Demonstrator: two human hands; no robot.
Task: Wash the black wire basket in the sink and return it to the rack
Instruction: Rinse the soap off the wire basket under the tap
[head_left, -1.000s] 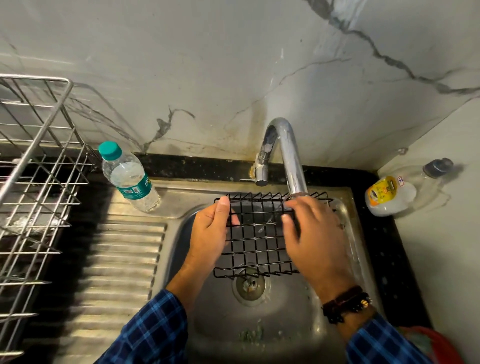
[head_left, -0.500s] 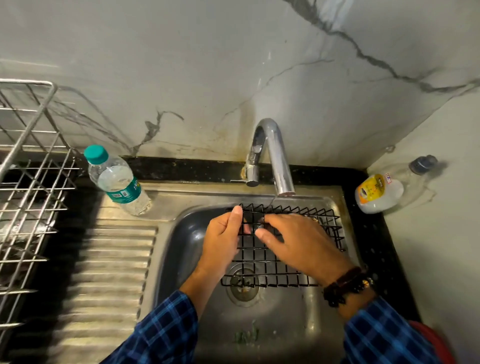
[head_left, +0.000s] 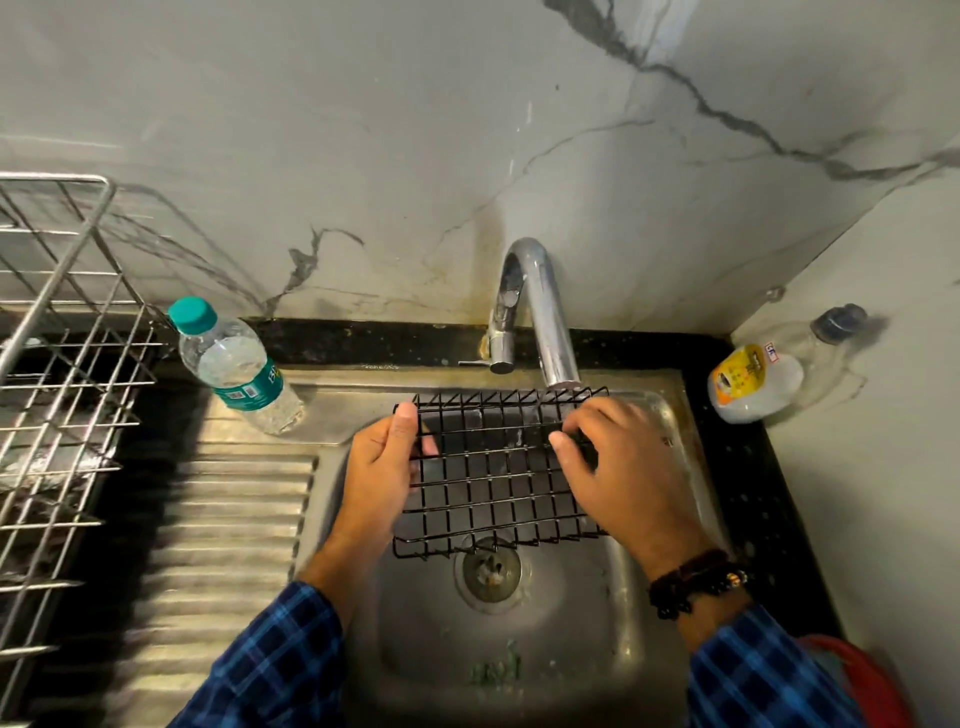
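The black wire basket (head_left: 493, 483) hangs over the steel sink (head_left: 524, 670), just below the chrome tap (head_left: 545, 322). My left hand (head_left: 379, 473) grips its left edge, thumb on the top wire and fingers behind the mesh. On the right part of the mesh my right hand (head_left: 623, 473) rests, its fingers curled onto the wires. The basket's right edge is hidden under that hand. I cannot tell whether water is running. The silver wire rack (head_left: 62, 395) stands at the far left.
A water bottle with a teal cap (head_left: 234, 364) stands on the ribbed drainboard (head_left: 218, 545) between rack and sink. A yellow-labelled bottle (head_left: 753, 384) lies on the black counter at the right corner. The drain (head_left: 488, 571) sits below the basket. Something red (head_left: 862, 680) shows at bottom right.
My right hand has slid from the middle of the mesh to its right side. The basket has shifted slightly left under the tap, and my left hand keeps its grip.
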